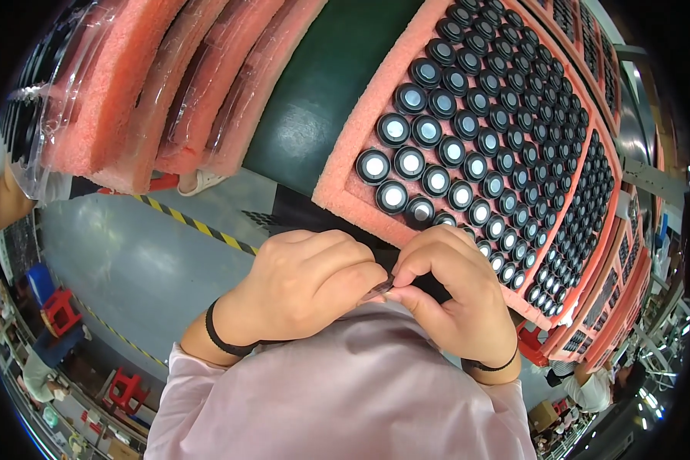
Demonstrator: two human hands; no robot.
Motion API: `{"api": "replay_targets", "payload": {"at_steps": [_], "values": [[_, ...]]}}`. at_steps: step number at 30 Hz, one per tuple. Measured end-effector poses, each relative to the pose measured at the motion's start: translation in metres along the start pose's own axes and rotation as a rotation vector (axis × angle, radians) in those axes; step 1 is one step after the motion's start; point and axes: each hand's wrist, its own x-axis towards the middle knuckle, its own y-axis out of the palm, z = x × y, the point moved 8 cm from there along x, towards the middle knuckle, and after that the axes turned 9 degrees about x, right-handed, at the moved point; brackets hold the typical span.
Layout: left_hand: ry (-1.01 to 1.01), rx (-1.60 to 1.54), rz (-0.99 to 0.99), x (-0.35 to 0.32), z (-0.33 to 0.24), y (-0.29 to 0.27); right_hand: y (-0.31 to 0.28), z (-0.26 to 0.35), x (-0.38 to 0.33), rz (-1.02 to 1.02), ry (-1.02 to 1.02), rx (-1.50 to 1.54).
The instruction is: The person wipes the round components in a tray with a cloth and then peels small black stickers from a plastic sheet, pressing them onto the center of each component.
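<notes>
Two hands meet before a worker's pale pink shirt, just off the near edge of a pink foam tray (360,213). The left hand (307,282) curls its fingers closed around a small dark piece (379,290), which sits mostly hidden between the two hands; the right hand (458,282) pinches the piece's other end between thumb and forefinger. The right knuckles overlap the tray's border in this view; whether they touch it cannot be told. Inside the raised foam rim, black round parts (392,195) with pale centers stand in close rows, leaving narrow gaps. The tray's left edge runs along a strip of dark green tabletop (307,100), which separates it from plastic-wrapped foam slabs (119,100) on the far side. Gray floor (161,268), crossed by yellow-and-black tape (195,225), spreads left of the left hand, giving that elbow more room than the right, hemmed by trays.
</notes>
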Motion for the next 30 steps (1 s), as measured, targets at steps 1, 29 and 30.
{"api": "replay_targets", "payload": {"at_steps": [1, 29, 30], "values": [[-0.001, -0.001, -0.005, 0.000, 0.000, 0.000, 0.001, 0.000, 0.000, 0.007, 0.003, 0.000], [-0.046, -0.010, -0.058, -0.009, 0.008, -0.009, -0.004, 0.022, -0.003, -0.023, -0.072, -0.172], [-0.054, -0.009, -0.065, -0.010, 0.010, -0.009, -0.006, 0.025, -0.001, -0.001, -0.072, -0.184]]}}
